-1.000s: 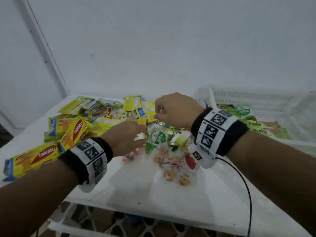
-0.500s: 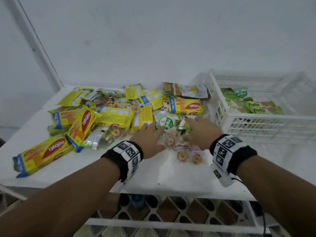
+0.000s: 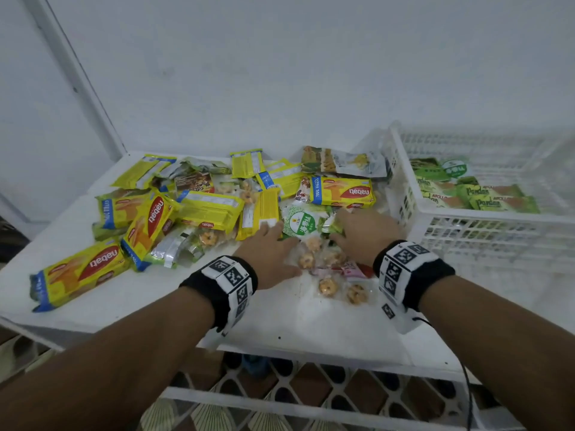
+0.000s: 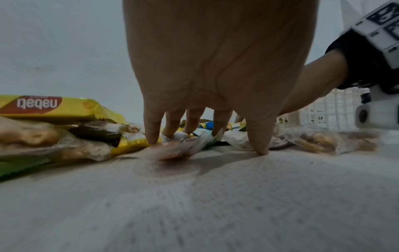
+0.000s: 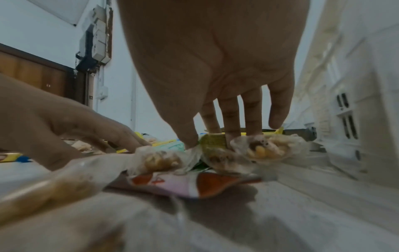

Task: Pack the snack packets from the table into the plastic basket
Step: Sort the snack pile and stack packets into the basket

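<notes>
We have both hands down in the middle of the pile of snack packets on the white surface (image 3: 130, 293). Our left hand (image 3: 270, 253) lies palm down with the fingers spread and nearly straight; in the left wrist view its fingertips (image 4: 152, 139) press on a clear cookie packet (image 4: 175, 150) and the thumb tip touches the surface, so the grip is wide and holds nothing. Our right hand (image 3: 362, 234) is just beside it, fingers also extended downward; in the right wrist view the fingertips (image 5: 232, 136) rest among clear cookie packets (image 5: 261, 150) and a small yellow-green packet (image 5: 212, 141), with a pink and red wrapper (image 5: 185, 184) lying flat beneath them. We cannot tell whether this grip has closed on any packet; the fingers look mostly straight. Between the two hands sits a round green-and-white packet (image 3: 300, 223). Yellow wafer packs (image 3: 342, 192) and more yellow packets spread across the left and far side of the surface. The white plastic basket (image 3: 485, 234) stands to the right, close to our right hand, with green packets (image 3: 485, 199) already lying inside it
</notes>
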Demonstrator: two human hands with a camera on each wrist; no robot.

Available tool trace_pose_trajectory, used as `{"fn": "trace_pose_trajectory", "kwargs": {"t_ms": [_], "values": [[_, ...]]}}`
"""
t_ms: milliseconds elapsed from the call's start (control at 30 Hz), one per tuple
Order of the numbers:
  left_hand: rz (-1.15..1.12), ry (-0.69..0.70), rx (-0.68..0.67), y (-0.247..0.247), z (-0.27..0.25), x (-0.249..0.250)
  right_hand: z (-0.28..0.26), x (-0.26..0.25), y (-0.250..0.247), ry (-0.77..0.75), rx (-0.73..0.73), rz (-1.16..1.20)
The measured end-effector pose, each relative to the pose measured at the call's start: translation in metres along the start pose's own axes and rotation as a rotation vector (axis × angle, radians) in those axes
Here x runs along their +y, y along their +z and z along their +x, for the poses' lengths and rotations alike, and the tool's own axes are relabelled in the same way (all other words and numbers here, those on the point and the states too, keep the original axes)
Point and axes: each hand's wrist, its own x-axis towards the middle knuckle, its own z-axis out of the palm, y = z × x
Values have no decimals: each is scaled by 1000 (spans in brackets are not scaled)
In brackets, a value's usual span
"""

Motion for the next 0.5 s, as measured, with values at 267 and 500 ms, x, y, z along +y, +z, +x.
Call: {"fn": "trace_pose_trajectory", "kwargs": {"t_ms": [267, 500], "values": [[-222, 27, 312, -10, -6, 5, 14, -8, -12, -91, 129, 30], [-512, 109, 515, -36, -6, 1, 9, -38, -36, -376, 370, 249]]}}
